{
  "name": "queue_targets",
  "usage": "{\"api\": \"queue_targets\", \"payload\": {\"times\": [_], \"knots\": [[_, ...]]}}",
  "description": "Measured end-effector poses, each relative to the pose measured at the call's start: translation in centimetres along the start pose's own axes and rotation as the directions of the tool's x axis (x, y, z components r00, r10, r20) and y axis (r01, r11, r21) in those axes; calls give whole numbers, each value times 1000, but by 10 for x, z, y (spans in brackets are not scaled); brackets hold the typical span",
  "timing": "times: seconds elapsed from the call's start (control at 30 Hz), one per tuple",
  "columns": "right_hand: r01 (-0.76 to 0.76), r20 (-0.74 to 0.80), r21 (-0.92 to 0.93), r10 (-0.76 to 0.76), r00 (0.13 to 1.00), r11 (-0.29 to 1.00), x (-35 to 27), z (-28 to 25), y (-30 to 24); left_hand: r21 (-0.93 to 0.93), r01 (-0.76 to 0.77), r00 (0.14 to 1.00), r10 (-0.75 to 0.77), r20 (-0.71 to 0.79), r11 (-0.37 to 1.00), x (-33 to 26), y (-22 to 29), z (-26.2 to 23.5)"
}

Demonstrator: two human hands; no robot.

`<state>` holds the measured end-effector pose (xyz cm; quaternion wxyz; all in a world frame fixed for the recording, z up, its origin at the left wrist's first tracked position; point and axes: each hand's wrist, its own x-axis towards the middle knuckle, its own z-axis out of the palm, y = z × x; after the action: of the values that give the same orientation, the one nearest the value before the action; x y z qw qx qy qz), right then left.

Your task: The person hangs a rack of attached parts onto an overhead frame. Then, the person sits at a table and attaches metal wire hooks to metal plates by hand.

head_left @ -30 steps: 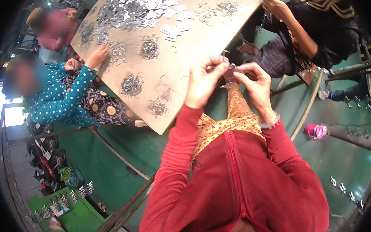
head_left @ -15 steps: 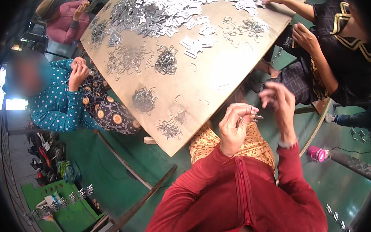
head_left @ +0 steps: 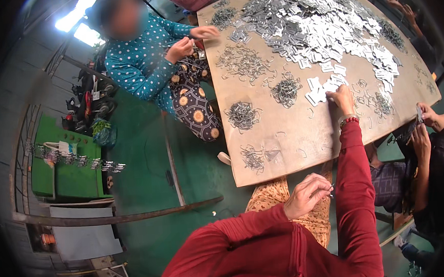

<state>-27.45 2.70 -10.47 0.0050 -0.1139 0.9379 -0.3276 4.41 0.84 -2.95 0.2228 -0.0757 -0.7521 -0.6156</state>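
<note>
My left hand (head_left: 309,196) is held over my lap, in front of the table's near edge. Its thumb and fingers pinch a small light metal piece whose shape is too small to tell. My right hand (head_left: 343,99) reaches across the table with bent fingers. Its fingertips are down at a small group of flat metal plates (head_left: 316,93), and what lies under them is hidden. These plates sit just in front of a large heap of similar plates (head_left: 322,33). Left of my right hand is a pile of bent wire hooks (head_left: 286,90).
The wooden table (head_left: 289,160) also carries wire hook piles (head_left: 244,115) and scattered hooks. A person in a dotted teal shirt (head_left: 141,67) sits at its left side. Another person's hands (head_left: 424,126) hold a grey piece at the right. A metal bar (head_left: 125,215) crosses the lower left.
My right hand has gone from beside my left hand, over my lap, out to the plates on the table. My left hand keeps its pinch. The view has turned, shifting the table right.
</note>
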Motion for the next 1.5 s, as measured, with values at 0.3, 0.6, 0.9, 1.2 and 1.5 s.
{"api": "queue_targets", "payload": {"times": [0.3, 0.6, 0.9, 1.2, 1.5], "knots": [[-82, 24, 861, 121, 992, 502, -24, -34, 67, -17, -79, 997, 79, 2, 997, 2, 4, 5], [-123, 164, 922, -83, 983, 367, -177, -112, -10, -61, 135, 991, -135, 9, 989, 9, -22, 5], [-160, 167, 967, -15, 986, 196, -228, -133, -4, -238, 258, 966, -255, 45, 936, 8, -31, 24], [-203, 198, 921, 49, 979, 334, -236, -142, -16, -83, 172, 985, -169, 38, 982, 10, -21, 16], [-418, 420, 905, -16, 907, 83, -234, -117, -1, 123, -41, 999, 36, 37, 992, 4, -24, 3]]}}
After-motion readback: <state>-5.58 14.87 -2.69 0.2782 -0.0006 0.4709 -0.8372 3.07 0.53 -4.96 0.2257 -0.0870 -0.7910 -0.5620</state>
